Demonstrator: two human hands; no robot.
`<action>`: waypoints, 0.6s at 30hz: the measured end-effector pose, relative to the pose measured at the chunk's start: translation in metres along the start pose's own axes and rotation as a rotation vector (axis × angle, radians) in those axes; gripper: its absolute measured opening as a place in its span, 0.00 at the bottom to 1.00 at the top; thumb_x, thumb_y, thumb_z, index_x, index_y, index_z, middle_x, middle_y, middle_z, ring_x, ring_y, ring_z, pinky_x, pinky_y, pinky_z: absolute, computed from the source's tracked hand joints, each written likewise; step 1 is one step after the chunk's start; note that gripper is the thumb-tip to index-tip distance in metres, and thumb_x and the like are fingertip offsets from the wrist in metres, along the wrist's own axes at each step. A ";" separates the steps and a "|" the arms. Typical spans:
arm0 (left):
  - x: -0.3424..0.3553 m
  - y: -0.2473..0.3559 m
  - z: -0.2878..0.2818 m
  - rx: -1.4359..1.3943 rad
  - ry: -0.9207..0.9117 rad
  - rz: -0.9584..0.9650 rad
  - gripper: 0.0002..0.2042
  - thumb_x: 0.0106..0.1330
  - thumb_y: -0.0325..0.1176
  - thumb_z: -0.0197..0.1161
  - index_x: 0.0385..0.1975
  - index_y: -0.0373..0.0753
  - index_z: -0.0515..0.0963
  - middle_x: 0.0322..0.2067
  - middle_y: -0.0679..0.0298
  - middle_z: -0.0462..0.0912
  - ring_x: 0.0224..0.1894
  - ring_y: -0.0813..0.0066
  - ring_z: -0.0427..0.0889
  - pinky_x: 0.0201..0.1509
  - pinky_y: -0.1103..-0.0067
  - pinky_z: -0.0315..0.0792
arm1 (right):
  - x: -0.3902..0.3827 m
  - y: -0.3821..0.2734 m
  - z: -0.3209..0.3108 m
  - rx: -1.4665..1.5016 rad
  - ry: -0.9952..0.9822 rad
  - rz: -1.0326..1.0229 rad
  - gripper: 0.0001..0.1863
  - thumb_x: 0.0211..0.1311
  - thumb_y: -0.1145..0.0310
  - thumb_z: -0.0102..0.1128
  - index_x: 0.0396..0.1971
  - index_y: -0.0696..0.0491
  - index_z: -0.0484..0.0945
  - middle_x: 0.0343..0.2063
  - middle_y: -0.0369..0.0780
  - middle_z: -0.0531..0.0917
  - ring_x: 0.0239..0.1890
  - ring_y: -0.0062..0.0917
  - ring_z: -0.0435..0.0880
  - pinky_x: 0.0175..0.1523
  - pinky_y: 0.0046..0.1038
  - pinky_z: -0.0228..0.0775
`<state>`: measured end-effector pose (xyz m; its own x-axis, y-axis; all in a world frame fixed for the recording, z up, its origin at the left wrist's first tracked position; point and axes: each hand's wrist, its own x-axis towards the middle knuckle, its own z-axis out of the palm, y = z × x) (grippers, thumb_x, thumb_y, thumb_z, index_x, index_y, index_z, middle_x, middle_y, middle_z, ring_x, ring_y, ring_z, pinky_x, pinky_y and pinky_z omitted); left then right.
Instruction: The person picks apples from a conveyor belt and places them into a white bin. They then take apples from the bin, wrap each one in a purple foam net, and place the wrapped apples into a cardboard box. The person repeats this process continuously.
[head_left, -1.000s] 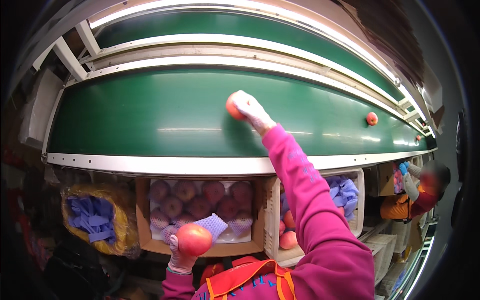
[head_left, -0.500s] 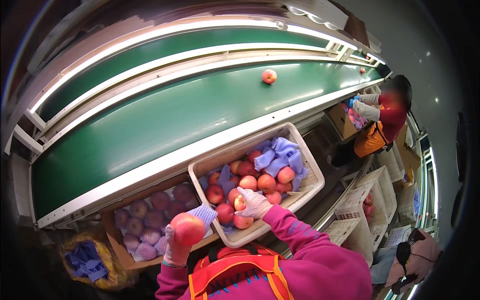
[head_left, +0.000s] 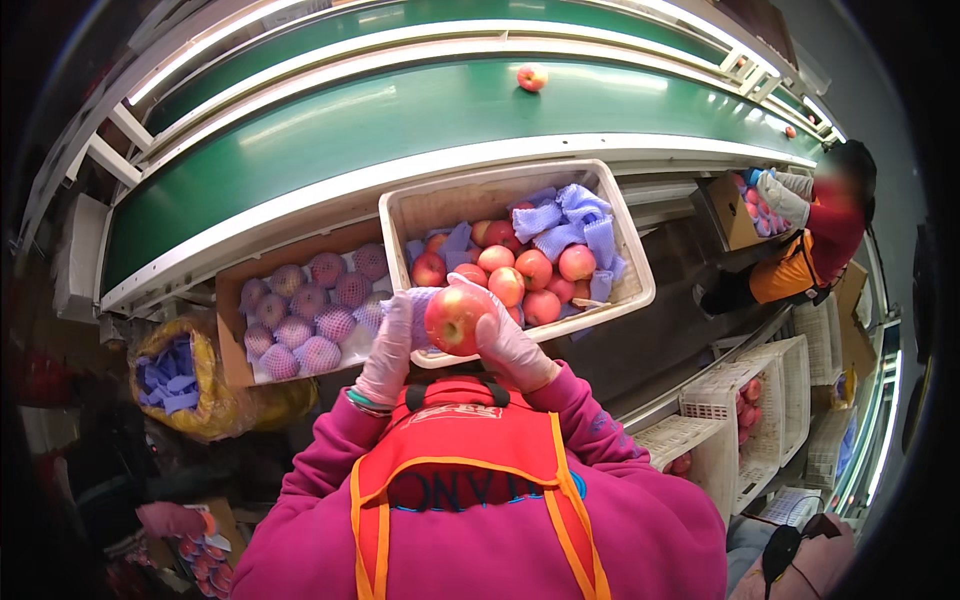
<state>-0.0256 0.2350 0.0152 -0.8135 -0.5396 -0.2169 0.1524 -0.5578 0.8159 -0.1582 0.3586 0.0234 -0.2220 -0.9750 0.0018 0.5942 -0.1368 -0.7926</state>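
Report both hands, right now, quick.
Left hand: holding a purple foam sleeve.
Right hand: closed on a red apple.

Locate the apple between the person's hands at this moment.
Just left of and below centre in the head view, the apple sits in the right hand, with the purple foam net and left hand at its left and the white crate beyond.

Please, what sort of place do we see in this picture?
Probably a fruit-packing workplace: a long green belt bears loose apples, a cardboard box holds net-wrapped apples, and a co-worker stands further along the belt.
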 end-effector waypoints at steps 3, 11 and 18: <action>-0.015 -0.007 0.000 -0.099 -0.013 -0.050 0.33 0.69 0.60 0.41 0.54 0.34 0.71 0.50 0.59 0.78 0.51 0.70 0.77 0.58 0.73 0.69 | -0.021 -0.004 -0.002 0.385 -0.006 0.163 0.39 0.64 0.40 0.45 0.66 0.51 0.54 0.61 0.42 0.66 0.61 0.31 0.68 0.62 0.34 0.64; -0.035 -0.012 0.005 -0.047 0.104 0.021 0.27 0.70 0.55 0.47 0.55 0.37 0.71 0.49 0.62 0.78 0.49 0.74 0.77 0.55 0.75 0.71 | -0.034 0.009 -0.013 0.686 -0.106 0.342 0.41 0.63 0.32 0.34 0.64 0.50 0.58 0.60 0.46 0.69 0.55 0.43 0.74 0.53 0.34 0.73; -0.040 -0.013 -0.002 0.129 0.066 0.095 0.24 0.71 0.50 0.49 0.57 0.38 0.69 0.52 0.63 0.76 0.53 0.74 0.75 0.59 0.75 0.68 | -0.036 0.015 -0.005 0.510 -0.103 0.378 0.47 0.60 0.29 0.34 0.67 0.52 0.52 0.63 0.51 0.64 0.57 0.45 0.73 0.60 0.41 0.68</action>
<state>0.0066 0.2625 0.0121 -0.7599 -0.6284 -0.1664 0.1503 -0.4189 0.8955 -0.1447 0.3928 0.0081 0.1356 -0.9805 -0.1420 0.9156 0.1788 -0.3602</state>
